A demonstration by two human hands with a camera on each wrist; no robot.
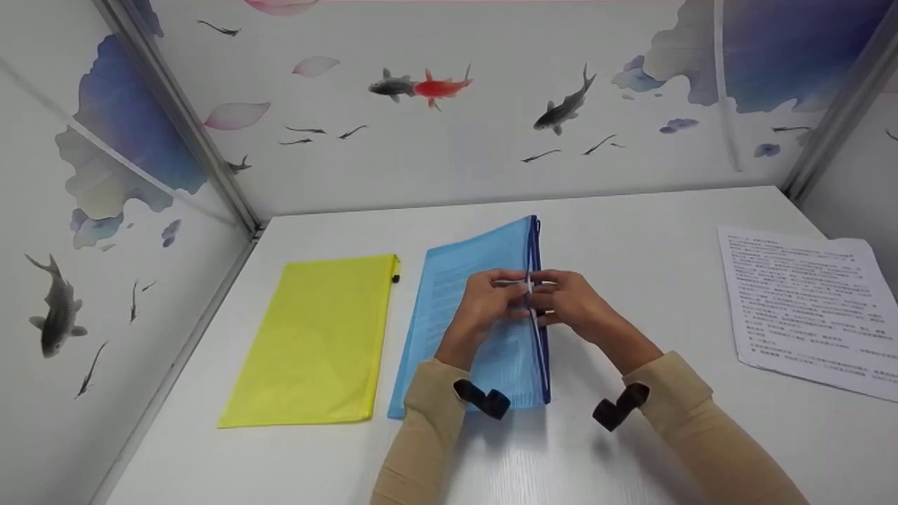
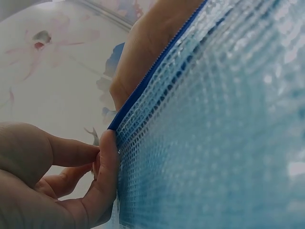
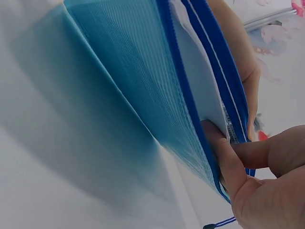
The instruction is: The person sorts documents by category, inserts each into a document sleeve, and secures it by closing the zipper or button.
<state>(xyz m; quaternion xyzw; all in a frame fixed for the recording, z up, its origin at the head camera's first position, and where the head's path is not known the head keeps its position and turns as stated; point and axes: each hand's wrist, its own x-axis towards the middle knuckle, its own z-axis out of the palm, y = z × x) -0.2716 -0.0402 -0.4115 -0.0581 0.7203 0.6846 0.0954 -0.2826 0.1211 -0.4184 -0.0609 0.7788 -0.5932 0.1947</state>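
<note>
In the head view a blue mesh zipper pouch point(image 1: 456, 263) lies on the table with printed sheets showing through it. Its dark blue zipper edge gapes open on the right. My left hand point(image 1: 487, 298) pinches that edge about midway along. Facing it, my right hand point(image 1: 572, 301) has its fingertips in the opening. The right wrist view shows the white sheets point(image 3: 200, 81) between the zipper bands, and the right thumb and finger point(image 3: 228, 164) pinch their edge. From the left wrist, the mesh wall point(image 2: 205, 124) stands beside the left fingers point(image 2: 109, 162).
A yellow zipper pouch point(image 1: 319, 340) lies flat to the left of the blue one. On the far right rests a stack of printed sheets point(image 1: 807, 308). White panels printed with fish point(image 1: 565, 109) enclose the white table point(image 1: 645, 245) at the back and sides.
</note>
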